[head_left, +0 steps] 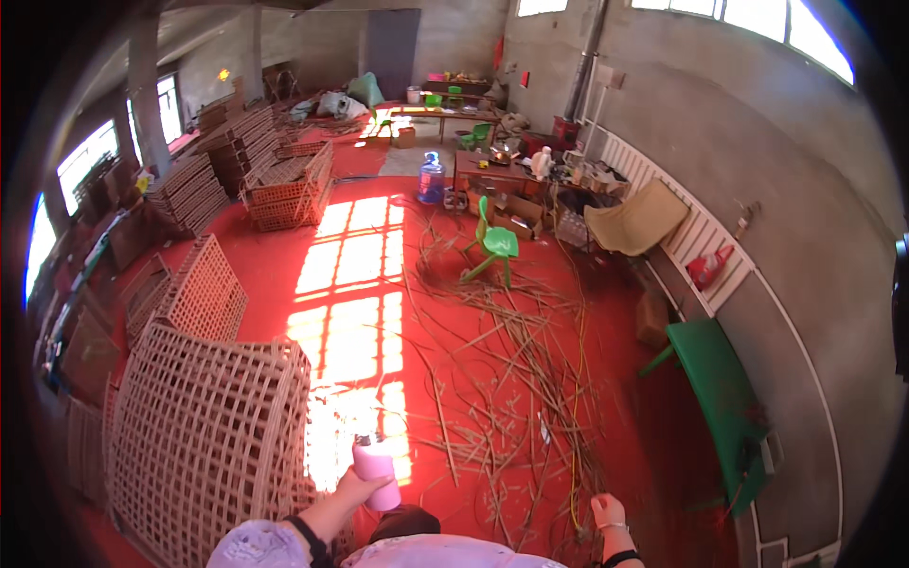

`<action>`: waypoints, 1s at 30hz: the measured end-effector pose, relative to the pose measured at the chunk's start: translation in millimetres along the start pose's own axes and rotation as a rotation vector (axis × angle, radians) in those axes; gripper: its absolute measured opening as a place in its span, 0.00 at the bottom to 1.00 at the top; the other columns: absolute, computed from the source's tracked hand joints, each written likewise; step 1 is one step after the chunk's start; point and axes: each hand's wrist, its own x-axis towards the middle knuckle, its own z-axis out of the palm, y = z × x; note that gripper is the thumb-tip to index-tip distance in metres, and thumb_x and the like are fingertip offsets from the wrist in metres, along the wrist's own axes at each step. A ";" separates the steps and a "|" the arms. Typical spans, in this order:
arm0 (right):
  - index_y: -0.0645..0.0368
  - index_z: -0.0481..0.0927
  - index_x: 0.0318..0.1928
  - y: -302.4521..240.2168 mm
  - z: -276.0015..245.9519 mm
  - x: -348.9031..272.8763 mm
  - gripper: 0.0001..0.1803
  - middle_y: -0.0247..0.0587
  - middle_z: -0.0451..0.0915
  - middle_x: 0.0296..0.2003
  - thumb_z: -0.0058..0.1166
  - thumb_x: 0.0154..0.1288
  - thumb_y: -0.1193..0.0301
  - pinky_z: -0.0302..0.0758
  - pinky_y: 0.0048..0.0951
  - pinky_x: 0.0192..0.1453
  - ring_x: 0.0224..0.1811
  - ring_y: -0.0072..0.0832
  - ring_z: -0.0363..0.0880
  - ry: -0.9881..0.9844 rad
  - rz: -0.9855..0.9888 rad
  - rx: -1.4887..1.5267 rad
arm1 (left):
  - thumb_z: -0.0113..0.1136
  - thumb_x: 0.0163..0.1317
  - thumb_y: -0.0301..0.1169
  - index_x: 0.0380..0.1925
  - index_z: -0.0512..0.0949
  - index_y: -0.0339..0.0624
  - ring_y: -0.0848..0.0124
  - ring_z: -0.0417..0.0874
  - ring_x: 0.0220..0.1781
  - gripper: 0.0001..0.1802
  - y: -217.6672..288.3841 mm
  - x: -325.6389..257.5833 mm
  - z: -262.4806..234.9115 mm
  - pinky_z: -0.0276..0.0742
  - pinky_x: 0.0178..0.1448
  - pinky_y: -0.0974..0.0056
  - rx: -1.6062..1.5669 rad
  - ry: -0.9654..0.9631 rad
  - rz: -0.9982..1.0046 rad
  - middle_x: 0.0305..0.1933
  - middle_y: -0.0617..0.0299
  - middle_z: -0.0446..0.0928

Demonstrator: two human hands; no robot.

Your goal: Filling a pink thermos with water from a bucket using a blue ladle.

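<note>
Head view: left hand (352, 492) grips a pink bottle (376, 470); right hand (607, 512) grip closed, empty, above scattered reeds (511, 379).

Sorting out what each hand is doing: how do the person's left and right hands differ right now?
The left hand is wrapped around a pink cylindrical bottle, held upright; the right hand holds nothing clearly visible and looks loosely closed. The left hand is beside the woven lattice panel; the right hand is above the scattered cane strips. Both come in from the lower edge.
</note>
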 end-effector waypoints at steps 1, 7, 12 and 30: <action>0.62 0.82 0.42 -41.8 0.7 49.2 0.17 0.51 0.83 0.38 0.57 0.61 0.60 0.78 0.40 0.46 0.41 0.44 0.83 0.000 -0.147 0.064 | 0.73 0.51 0.36 0.49 0.76 0.36 0.65 0.85 0.43 0.27 11.8 20.9 -0.4 0.83 0.47 0.59 0.000 0.020 -0.008 0.45 0.56 0.82; 0.57 0.83 0.41 -206.9 96.3 248.1 0.14 0.47 0.83 0.34 0.59 0.62 0.60 0.79 0.33 0.44 0.39 0.36 0.84 -0.367 -0.612 -0.054 | 0.61 0.59 0.23 0.49 0.75 0.38 0.67 0.83 0.46 0.17 74.6 198.1 -7.6 0.80 0.51 0.59 -0.464 0.019 -0.109 0.44 0.58 0.81; 0.55 0.84 0.42 -231.0 168.1 329.8 0.23 0.41 0.85 0.39 0.57 0.59 0.49 0.78 0.38 0.50 0.44 0.39 0.84 -0.726 -0.340 -0.414 | 0.67 0.51 0.25 0.48 0.74 0.37 0.69 0.83 0.41 0.23 172.5 359.7 -43.2 0.80 0.45 0.64 -0.145 0.091 0.123 0.39 0.60 0.81; 0.51 0.84 0.47 -702.2 331.7 890.1 0.24 0.43 0.84 0.45 0.54 0.61 0.48 0.76 0.37 0.55 0.50 0.41 0.81 -0.662 -0.145 -0.411 | 0.78 0.45 0.31 0.57 0.68 0.41 0.67 0.79 0.54 0.38 531.2 775.6 -191.4 0.77 0.59 0.58 0.150 0.120 0.264 0.52 0.58 0.77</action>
